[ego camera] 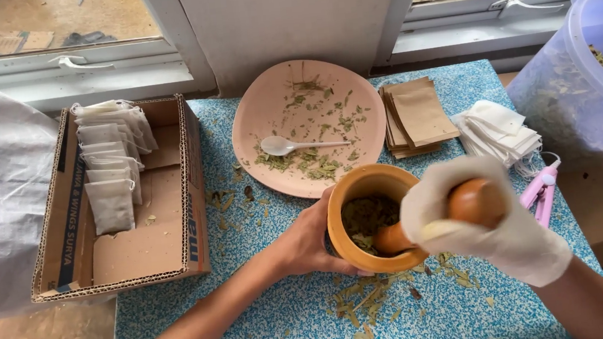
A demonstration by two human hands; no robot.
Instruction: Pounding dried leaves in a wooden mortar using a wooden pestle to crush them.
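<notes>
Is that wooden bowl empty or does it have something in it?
Not empty: the wooden mortar holds crushed green leaves, partly filling it.

wooden mortar [362, 186] upright on table, dried leaves inside (crushed) | wooden pestle [467, 205] tilted into it

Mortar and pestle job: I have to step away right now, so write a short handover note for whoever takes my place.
Left hand, bare, steadies the wooden mortar from its left side. Right hand, in a white glove, grips the pestle, whose tip is down in the mortar.
Dried leaves in the mortar look partly crushed; more lie on the pink plate beside a white spoon.
Filled white sachets stand in the cardboard box.
Left: finish grinding; brown envelopes and empty sachets wait.
</notes>
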